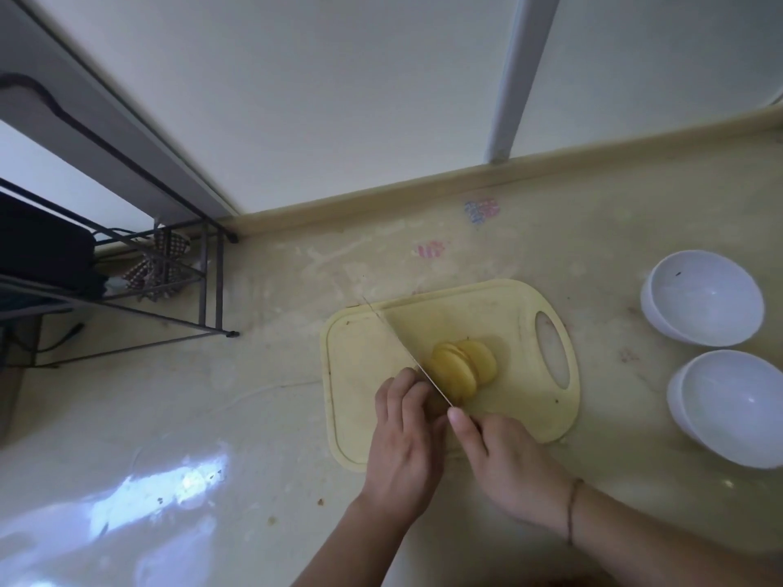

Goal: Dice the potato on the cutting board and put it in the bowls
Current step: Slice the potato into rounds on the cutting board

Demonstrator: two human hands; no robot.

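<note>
Here we are over the counter (pixel 551 230), and all the action sits just right of centre, low in the frame. The board (pixel 364 358), pale yellow with an oval handle hole at its right end, lies flat on the counter. On it, near the middle, is the potato (pixel 462 368): peeled, yellow, and partly cut into round slices that lean against one another like a fallen stack.

The left hand (pixel 402 434) comes up from the bottom edge, fingers curled down onto the board's lower middle, pressed against the uncut end of the potato (most of that end is hidden under the fingers). The right hand (pixel 504 463) comes in from the lower right, closed around the handle of the knife (pixel 406 353), forefinger stretched along the top of the blade. The handle itself is buried in the fist. The blade runs up and to the left across the board, its tip reaching past the board's upper left corner, its edge lying right against the left face of the slices. A thin band circles the right wrist.

Off at the right side of the frame, well apart from the board, stand two white bowls: bowl one (pixel 703 298) above, bowl two (pixel 733 406) below, close together.

At the left edge, a dark wire rack (pixel 203 290) with a checked cloth (pixel 156 264) hung on it.
</note>
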